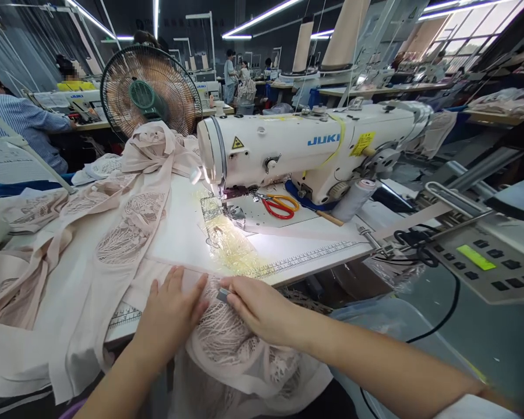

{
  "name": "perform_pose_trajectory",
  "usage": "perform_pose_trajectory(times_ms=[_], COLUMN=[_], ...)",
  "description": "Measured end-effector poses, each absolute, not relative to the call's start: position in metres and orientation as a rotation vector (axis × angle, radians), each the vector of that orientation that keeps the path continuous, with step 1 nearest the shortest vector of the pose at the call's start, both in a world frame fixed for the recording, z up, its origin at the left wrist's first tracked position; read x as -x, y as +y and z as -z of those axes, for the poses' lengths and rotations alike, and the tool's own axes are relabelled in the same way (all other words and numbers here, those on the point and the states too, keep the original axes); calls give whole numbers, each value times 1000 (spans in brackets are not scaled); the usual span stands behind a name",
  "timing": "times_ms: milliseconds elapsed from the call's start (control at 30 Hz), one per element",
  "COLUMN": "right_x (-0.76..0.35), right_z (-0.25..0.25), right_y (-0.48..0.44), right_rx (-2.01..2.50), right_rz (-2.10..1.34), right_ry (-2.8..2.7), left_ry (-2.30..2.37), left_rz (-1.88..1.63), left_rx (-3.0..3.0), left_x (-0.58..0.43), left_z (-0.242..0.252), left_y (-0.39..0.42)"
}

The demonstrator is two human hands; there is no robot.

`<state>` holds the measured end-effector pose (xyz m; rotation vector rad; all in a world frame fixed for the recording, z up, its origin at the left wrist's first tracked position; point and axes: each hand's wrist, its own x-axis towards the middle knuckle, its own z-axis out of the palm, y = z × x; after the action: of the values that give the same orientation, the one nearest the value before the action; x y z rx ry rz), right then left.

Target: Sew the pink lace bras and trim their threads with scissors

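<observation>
A pale pink lace bra (227, 337) hangs over the front edge of the white sewing table, its cups low in front of me. My left hand (170, 308) lies on its fabric band at the table edge, fingers spread. Close beside it, my right hand (262, 308) is closed around a small flat grey metal piece (222, 295), partly hidden by the fingers. Whether the fingertips also pinch fabric I cannot tell. Beyond both hands stands a white JUKI sewing machine (279, 145), its lamp lighting a yellowish clear film (233, 241) below the needle.
Red and orange-handled scissors (279, 205) lie under the machine arm. More lace bras (133, 227) are heaped on the left. A printed ruler (305, 256) runs along the front edge. A control panel (484, 262) stands right, a fan (151, 90) behind. Other people work farther back.
</observation>
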<state>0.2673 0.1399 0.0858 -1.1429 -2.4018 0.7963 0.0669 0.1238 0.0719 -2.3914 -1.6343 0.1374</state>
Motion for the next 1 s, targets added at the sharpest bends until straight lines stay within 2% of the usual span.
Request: perform_pose_trajectory(times_ms=[133,367,667,1000], right_x=[-263,-264,-238,-226], right_z=[-67,-75,-78,-79], right_y=[153,176,197,201], right_rx=[1073,1172,1258,1209], right_rz=[-770,-788,-273,-143], right_ry=[-2337,-2387,-2586,-2774], left_ry=[-1604,-1285,-1388,-1387], left_rz=[-80,122,25,111], left_rx=[2342,2408,2432,2416], left_x=[-59,-53,-56,-58], left_z=[-71,-46,-53,-52], left_y=[133,133,131,133])
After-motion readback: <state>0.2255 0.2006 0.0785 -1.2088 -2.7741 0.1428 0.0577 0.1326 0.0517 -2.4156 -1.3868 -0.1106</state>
